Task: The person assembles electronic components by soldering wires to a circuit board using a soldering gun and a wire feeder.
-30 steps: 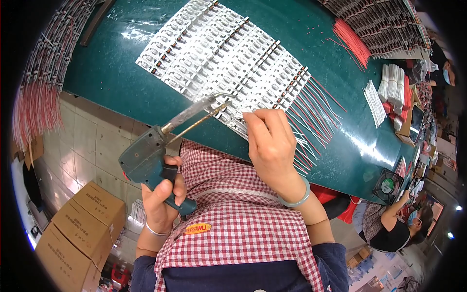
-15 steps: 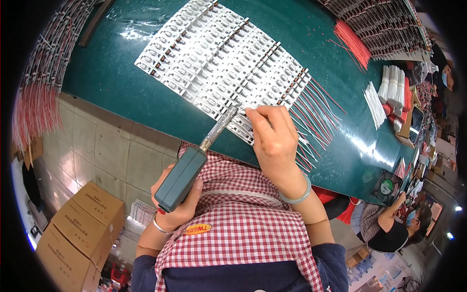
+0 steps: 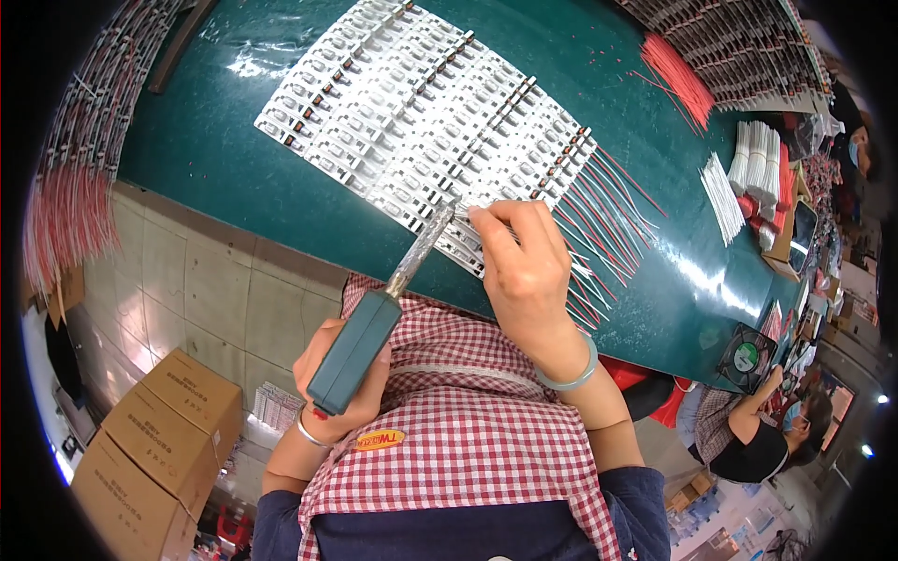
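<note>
My left hand (image 3: 339, 379) grips the teal handle of a soldering gun (image 3: 360, 346). Its metal tip (image 3: 432, 232) reaches the near edge of a sheet of white circuit strips (image 3: 421, 122) on the green table (image 3: 215, 178). My right hand (image 3: 526, 266) rests on that near edge, fingers pinched together beside the tip on something too small to make out. Red and white wires (image 3: 599, 234) stick out from the strips to the right of this hand. A pale bangle sits on my right wrist.
A bundle of loose red wires (image 3: 678, 75) and stacks of white wires (image 3: 753, 159) lie at the far right. More wired strips hang at the left (image 3: 75, 150) and top right. Cardboard boxes (image 3: 159, 421) stand on the floor. Another person (image 3: 758, 435) sits by a small fan (image 3: 745, 357).
My left hand has turned the soldering gun and swung its tip forward onto the strips beside my right fingers. The right hand has stayed at the near edge.
</note>
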A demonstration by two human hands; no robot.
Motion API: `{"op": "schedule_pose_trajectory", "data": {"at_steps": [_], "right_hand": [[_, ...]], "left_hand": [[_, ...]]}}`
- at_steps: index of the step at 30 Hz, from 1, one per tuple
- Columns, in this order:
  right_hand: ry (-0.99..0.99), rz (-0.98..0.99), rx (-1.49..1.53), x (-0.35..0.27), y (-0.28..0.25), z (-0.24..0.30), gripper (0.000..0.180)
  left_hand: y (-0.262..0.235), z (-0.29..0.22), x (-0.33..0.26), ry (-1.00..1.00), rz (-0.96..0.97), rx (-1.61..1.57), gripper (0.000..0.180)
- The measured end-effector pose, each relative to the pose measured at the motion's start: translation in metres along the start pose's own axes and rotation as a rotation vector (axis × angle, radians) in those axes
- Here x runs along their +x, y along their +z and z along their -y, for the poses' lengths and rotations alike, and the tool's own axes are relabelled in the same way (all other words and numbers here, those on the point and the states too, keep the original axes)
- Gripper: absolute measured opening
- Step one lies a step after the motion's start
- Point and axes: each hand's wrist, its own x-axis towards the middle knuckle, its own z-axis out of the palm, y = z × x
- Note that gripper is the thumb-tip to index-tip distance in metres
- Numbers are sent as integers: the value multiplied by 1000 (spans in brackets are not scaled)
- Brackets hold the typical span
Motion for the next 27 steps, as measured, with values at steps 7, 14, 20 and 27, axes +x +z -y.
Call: {"op": "schedule_pose_trajectory", "data": {"at_steps": [7,14,20,27], "right_hand": [[18,18,9,2,-2,1,31],[10,-25,54,1,-5,-4,31],[-1,-26,26,2,0,-11,33],[0,-2,19,3,0,-12,32]], "left_hand": [[-1,7,-11,-81,-8,-48,23],[-2,4,-7,-149,31,-60,25],[3,5,-5,-126,-1,-58,25],[5,-2,15,-13,13,-4,23]]}}
